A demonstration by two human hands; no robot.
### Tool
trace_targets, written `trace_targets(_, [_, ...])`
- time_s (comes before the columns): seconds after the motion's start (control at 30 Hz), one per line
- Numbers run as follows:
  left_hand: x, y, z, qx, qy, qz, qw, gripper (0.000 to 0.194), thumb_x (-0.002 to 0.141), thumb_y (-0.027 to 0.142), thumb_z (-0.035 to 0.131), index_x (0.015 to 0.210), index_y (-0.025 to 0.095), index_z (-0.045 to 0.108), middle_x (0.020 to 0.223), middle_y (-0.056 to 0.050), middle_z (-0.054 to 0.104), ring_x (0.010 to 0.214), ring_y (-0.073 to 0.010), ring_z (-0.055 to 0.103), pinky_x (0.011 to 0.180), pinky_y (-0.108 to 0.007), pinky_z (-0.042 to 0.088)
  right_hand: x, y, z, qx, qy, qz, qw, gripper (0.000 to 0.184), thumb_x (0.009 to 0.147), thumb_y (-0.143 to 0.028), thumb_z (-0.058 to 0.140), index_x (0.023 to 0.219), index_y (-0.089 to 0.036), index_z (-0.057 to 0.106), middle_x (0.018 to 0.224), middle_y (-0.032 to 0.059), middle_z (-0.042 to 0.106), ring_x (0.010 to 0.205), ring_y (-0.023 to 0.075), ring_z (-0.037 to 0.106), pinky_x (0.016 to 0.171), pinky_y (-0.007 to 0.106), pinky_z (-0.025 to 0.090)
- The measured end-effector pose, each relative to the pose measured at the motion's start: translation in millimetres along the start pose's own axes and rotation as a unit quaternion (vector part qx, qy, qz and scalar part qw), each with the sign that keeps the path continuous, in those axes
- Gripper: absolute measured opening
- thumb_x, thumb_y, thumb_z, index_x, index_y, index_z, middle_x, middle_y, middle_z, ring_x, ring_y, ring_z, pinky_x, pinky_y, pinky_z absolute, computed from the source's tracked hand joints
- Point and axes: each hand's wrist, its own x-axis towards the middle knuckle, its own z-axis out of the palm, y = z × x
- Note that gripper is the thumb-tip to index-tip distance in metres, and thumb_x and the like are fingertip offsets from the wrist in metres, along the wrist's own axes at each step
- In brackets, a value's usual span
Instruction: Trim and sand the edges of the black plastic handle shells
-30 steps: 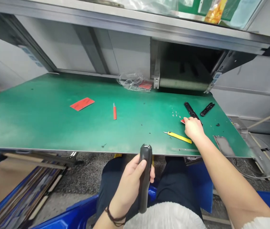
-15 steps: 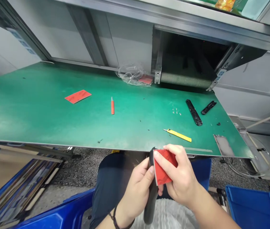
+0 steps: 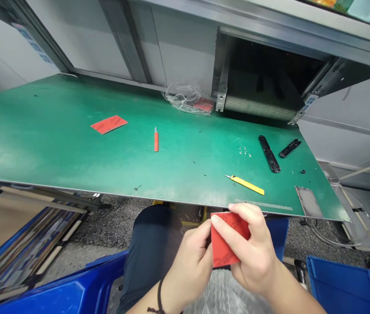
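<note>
My right hand (image 3: 253, 253) grips a red-backed piece of sandpaper (image 3: 222, 244), fingers and thumb pressed on it just off the table's front edge. Close against its left side, my left hand (image 3: 193, 257) is closed. The long black plastic part that showed in this hand earlier is now almost wholly hidden behind the fingers and the sandpaper. On the table above my hands lies a yellow craft knife (image 3: 247, 185), its blade pointing left. A red-handled knife (image 3: 156, 141) lies farther left, beside another red sandpaper sheet (image 3: 109, 124).
Two black plastic pieces (image 3: 269, 154) lie at the green table's (image 3: 73, 152) right, near a grey plate (image 3: 309, 202) on the front corner. A clear plastic bag (image 3: 185, 98) holding something red sits at the back. Blue bins (image 3: 344, 283) stand below on both sides.
The sandpaper has turned to face the camera more and sits slightly lower, covering the black part. Both hands have shifted a little downward, and the view has moved slightly.
</note>
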Motion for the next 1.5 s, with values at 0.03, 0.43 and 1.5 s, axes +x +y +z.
trace_targets(0.03, [-1, -1, -2.0, 0.052, 0.006, 0.018, 0.998, 0.019, 0.102, 0.036, 0.066, 0.09, 0.021, 0.07, 0.076, -0.004, 0.067, 0.067, -0.0183, 0.06, 0.064, -0.028, 0.047, 0, 0, -2, -0.007, -0.005, -0.008, 1.0, 0.075, 0.089, -0.006, 0.055, 0.162, -0.025, 0.051, 0.139, 0.0169, 0.051, 0.122, 0.0342, 0.058, 0.1, 0.056, 0.057])
trace_targets(0.43, [1, 8, -9.5, 0.482, 0.074, 0.319, 0.812, 0.024, 0.102, 0.013, 0.054, 0.08, 0.021, 0.056, 0.067, -0.002, 0.06, 0.058, -0.0187, 0.046, 0.063, -0.038, 0.026, -10, -4, -29, -0.053, -0.052, -0.046, 0.996, 0.072, 0.083, -0.006, 0.052, 0.154, -0.019, 0.059, 0.143, 0.0173, 0.055, 0.119, 0.0363, 0.054, 0.095, 0.058, 0.051])
trace_targets(1.5, [-10, 13, -0.8, -0.316, -0.029, -0.064, 0.946, 0.046, 0.099, 0.063, 0.066, 0.086, 0.019, 0.059, 0.058, -0.002, 0.061, 0.047, -0.0127, 0.049, 0.049, -0.025, 0.036, -37, 46, 16, 0.099, 0.006, 0.197, 0.975, 0.051, 0.103, -0.016, 0.044, 0.148, -0.031, 0.063, 0.136, 0.0122, 0.057, 0.128, 0.028, 0.062, 0.107, 0.049, 0.057])
